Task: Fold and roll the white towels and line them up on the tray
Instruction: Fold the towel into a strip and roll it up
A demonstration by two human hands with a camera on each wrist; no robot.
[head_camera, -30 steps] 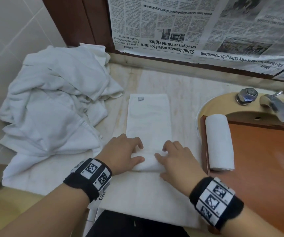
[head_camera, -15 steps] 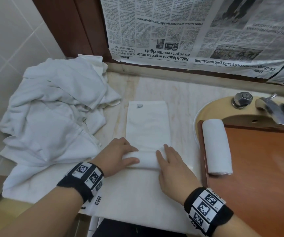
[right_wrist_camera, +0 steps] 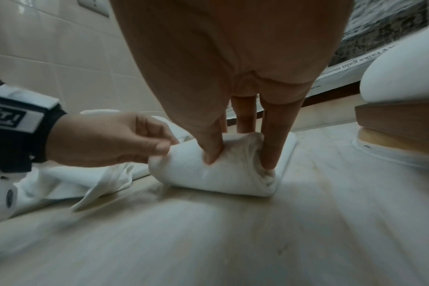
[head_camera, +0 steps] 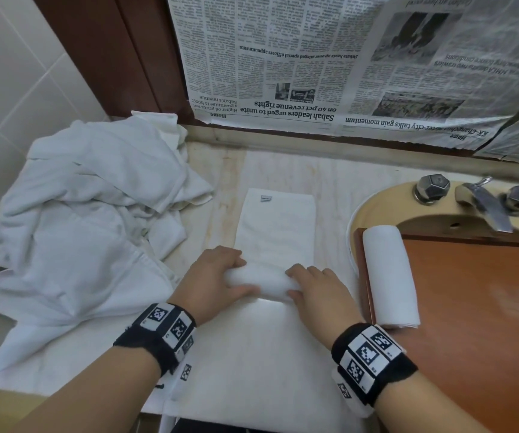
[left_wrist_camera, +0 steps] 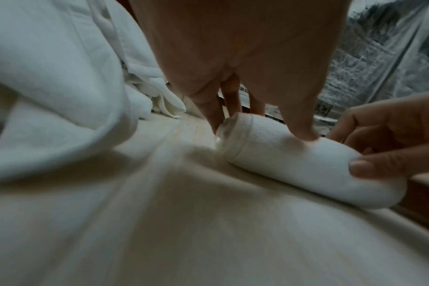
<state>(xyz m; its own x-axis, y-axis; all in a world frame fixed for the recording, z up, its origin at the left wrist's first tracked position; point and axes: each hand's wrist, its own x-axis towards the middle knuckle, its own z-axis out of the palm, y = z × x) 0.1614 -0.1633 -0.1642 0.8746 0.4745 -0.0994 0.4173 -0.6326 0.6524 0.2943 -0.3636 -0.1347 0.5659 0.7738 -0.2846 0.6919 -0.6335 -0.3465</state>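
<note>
Head view — both hands' fingers curl around the half-rolled towel (head_camera: 262, 281) under newspaper (head_camera: 314, 73) headline "Sabah leaders urged to unite".

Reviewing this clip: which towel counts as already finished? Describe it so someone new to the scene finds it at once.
Start at the sink on the right, where a brown wooden tray lies across the basin. Along the tray's left edge lies one tightly rolled white towel, untouched. Unlike the half-rolled towel under both hands and the crumpled pile at left, it is fully rolled and the only towel on the tray.
</note>
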